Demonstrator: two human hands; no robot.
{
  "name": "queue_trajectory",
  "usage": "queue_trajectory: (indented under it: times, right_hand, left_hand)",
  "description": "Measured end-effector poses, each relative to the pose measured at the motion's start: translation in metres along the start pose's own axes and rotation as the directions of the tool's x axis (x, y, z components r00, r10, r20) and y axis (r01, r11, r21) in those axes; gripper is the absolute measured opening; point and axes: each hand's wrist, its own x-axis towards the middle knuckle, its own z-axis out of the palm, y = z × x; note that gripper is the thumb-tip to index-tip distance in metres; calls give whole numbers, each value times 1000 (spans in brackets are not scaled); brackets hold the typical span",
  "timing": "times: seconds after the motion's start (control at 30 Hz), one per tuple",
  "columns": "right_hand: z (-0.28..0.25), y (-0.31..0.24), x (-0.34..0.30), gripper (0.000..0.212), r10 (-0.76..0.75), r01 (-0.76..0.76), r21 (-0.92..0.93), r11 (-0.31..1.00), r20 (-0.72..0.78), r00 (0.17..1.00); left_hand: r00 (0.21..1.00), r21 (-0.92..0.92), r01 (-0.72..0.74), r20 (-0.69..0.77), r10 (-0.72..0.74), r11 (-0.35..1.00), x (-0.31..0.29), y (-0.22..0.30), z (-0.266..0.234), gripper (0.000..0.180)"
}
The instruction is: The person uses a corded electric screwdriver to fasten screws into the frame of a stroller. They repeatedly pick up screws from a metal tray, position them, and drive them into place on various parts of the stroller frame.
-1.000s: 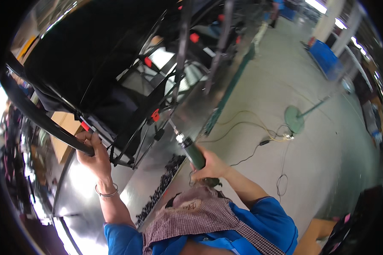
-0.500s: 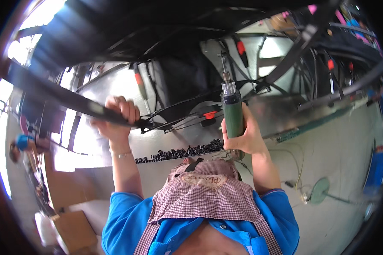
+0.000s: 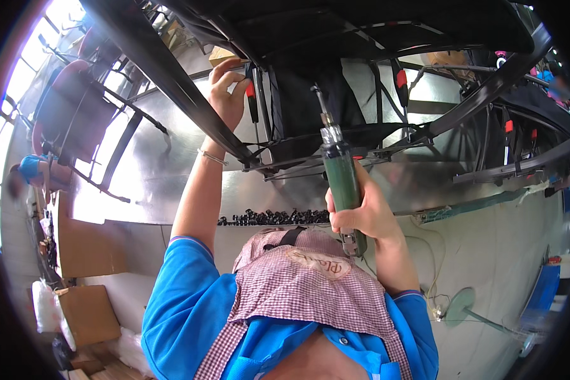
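Note:
My right hand [image 3: 372, 214] is wrapped round a green-bodied power screwdriver [image 3: 341, 174], its metal tip pointing up and away from me. My left hand [image 3: 227, 95] reaches up to a black tubular frame with fabric [image 3: 199, 107]. Its fingers are curled beside a black rod with a red part [image 3: 251, 95]; what lies between the fingertips is hidden. Black cloth [image 3: 310, 101] hangs in the middle of the frame, which stands on a shiny metal table [image 3: 190, 164].
Small black parts [image 3: 272, 218] lie heaped along the table's near edge. More black frames [image 3: 519, 139] stand at the right. Cardboard boxes [image 3: 88, 310] are at the lower left, and another person [image 3: 41, 171] is at the far left. A round green base [image 3: 461, 307] stands on the floor.
My left hand has left the lower frame tube and moved up and away to the rod with the red part. The frame has shifted and swung; the screwdriver now tilts more to the left.

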Motion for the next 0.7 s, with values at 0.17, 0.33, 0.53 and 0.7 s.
queue_trajectory:
  times: [0.17, 0.33, 0.53, 0.7]
  right_hand:
    - [27, -24, 28, 86, 36, -37, 10, 999, 62, 997]
    - [47, -30, 54, 89, 159, -161, 21, 987, 56, 986]
    - [62, -29, 78, 88, 191, -192, 44, 980, 10, 981]
    - [73, -29, 92, 73, 158, -153, 132, 979, -31, 987]
  left_hand:
    - [939, -681, 345, 244, -243, 646, 7, -38, 13, 5]
    - [933, -822, 350, 264, -243, 449, 18, -56, 24, 24]
    - [883, -653, 459, 412, -226, 603, 35, -48, 15, 30]
    - [903, -560, 420, 336, -268, 714, 34, -54, 26, 20]
